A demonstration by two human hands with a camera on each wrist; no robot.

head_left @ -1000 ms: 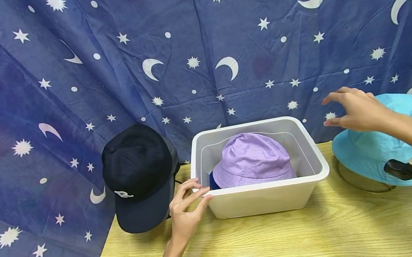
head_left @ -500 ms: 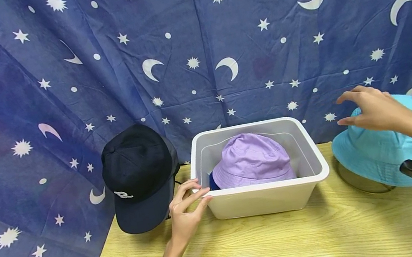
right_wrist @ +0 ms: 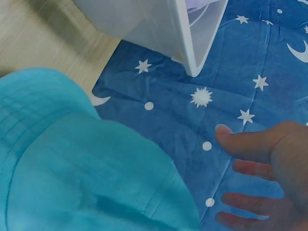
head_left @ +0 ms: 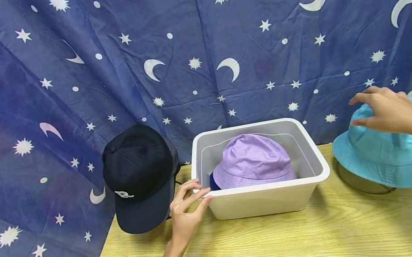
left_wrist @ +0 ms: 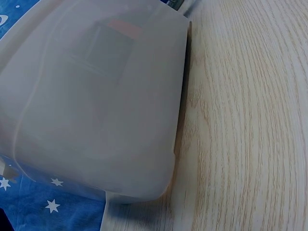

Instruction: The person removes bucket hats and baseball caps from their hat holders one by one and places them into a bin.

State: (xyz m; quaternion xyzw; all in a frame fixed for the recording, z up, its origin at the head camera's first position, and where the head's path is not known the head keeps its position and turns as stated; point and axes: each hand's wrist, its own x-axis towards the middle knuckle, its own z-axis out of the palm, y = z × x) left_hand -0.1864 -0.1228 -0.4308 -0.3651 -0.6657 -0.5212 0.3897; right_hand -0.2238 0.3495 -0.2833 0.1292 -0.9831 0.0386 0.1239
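Observation:
A white plastic storage bin (head_left: 260,201) stands on the table with a lilac bucket hat (head_left: 252,157) inside and a bit of dark blue cloth (head_left: 214,181) beside that hat. My left hand (head_left: 185,215) pinches the bin's front left corner at the rim; the left wrist view shows mostly the bin's side wall (left_wrist: 96,106). On the right, a turquoise bucket hat (head_left: 372,159) sits on a see-through stand (head_left: 358,182). My right hand (head_left: 389,110) hovers by its crown, thumb and fingers spread with nothing between them. In the right wrist view this hand (right_wrist: 269,173) is apart from the hat (right_wrist: 96,168).
A black cap (head_left: 139,172) with a white emblem is propped up left of the bin. Behind everything hangs a blue curtain (head_left: 181,36) with stars and moons. The light wooden table (head_left: 276,244) extends in front of the bin.
My right hand has moved rightward, from the hat's left side to its crown, with fingers still spread. My left hand, the bin and the hats stay where they were.

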